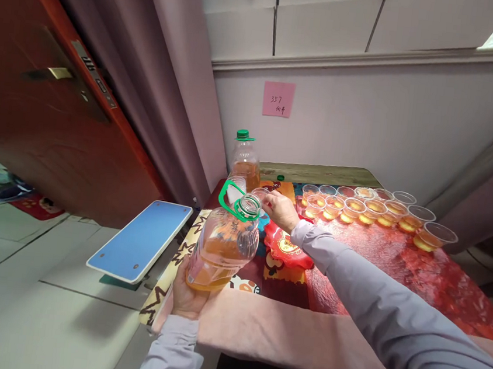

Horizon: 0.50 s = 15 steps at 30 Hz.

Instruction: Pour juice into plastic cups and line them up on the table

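Observation:
My left hand point(186, 295) grips the base of a large clear jug point(225, 244) of amber liquid, uncapped, with a green handle ring at its neck. The jug is tilted with its mouth toward a small clear plastic cup point(260, 196), which my right hand point(279, 209) holds just past that mouth. A second, smaller bottle point(245, 161) with a green cap stands upright behind them. Two rows of several clear cups point(361, 208) with amber liquid in them stand at the table's far side.
The table point(396, 265) has a shiny red patterned cover, with a pink cloth point(283, 335) along the near edge. A red dish point(288, 247) lies under my right forearm. A blue-topped stool point(141, 241) stands left of the table, near a dark red door point(39, 104).

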### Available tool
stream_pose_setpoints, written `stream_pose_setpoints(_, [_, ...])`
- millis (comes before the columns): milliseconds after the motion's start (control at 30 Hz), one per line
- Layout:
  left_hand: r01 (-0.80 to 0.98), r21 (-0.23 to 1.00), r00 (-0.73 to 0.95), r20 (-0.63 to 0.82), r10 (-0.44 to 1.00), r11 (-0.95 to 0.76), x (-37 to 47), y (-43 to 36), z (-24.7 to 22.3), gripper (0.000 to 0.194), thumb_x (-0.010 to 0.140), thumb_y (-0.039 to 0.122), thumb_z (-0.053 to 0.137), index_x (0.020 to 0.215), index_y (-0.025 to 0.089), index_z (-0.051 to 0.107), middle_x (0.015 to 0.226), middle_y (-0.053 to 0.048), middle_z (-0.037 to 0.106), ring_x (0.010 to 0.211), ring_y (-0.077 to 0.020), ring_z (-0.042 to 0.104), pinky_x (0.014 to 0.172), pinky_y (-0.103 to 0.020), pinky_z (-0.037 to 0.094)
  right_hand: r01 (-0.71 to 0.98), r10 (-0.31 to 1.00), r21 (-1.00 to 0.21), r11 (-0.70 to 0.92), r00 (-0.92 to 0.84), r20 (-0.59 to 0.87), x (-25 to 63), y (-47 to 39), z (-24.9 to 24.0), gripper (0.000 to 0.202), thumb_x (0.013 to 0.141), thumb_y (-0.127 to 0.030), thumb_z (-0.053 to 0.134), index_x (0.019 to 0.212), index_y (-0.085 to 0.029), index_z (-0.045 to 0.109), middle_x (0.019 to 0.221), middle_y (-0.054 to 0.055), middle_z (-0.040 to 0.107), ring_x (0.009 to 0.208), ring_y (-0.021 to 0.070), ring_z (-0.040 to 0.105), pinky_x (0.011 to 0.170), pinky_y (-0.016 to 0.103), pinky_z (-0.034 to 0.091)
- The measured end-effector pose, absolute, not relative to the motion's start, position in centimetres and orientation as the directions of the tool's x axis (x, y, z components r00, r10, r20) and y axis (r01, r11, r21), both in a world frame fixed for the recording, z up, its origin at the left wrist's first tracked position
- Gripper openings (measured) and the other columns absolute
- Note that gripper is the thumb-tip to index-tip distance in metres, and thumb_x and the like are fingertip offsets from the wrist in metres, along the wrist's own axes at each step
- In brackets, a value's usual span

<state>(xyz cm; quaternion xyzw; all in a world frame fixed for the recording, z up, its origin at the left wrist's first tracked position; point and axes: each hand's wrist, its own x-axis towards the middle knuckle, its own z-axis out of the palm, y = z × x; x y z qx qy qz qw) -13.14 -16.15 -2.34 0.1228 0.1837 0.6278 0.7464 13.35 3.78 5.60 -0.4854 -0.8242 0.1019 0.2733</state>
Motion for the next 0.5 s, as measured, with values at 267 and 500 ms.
stream_pose_setpoints(267, [-0.882, 0.459, 0.027, -0.176, 0.984, 0.106, -12.8, -16.4, -2.5, 0.052, 0.105, 0.048, 0.052, 0.142, 0.021, 0.075, 0.146, -0.016, 0.073, 0.134, -0.0393, 0.069, 0.118, -0.062, 0.049, 0.742, 0.846, -0.408, 0.533, -0.456, 0.276, 11.9, 4.0, 4.3, 0.022, 0.102, -0.014, 0.059, 0.111, -0.019, 0.078, 0.115, 0.012, 0.077, 0.101, 0.0222, 0.072, 0.091, 0.029, 0.053])
stream_pose_setpoints(500, [-0.843, 0.527, -0.014, -0.227, 0.974, 0.111, -12.3, -16.3, -1.8, 0.049, 0.101, 0.056, 0.057, 0.135, 0.027, 0.078, 0.14, -0.013, 0.077, 0.131, -0.036, 0.071, 0.12, -0.058, 0.046, 0.734, 0.845, -0.43, 0.525, -0.389, 0.366, 12.2, 4.6, 5.1, 0.009, 0.094, -0.021, 0.079, 0.101, -0.019, 0.073, 0.111, 0.01, 0.074, 0.097, 0.0219, 0.071, 0.087, 0.03, 0.053])
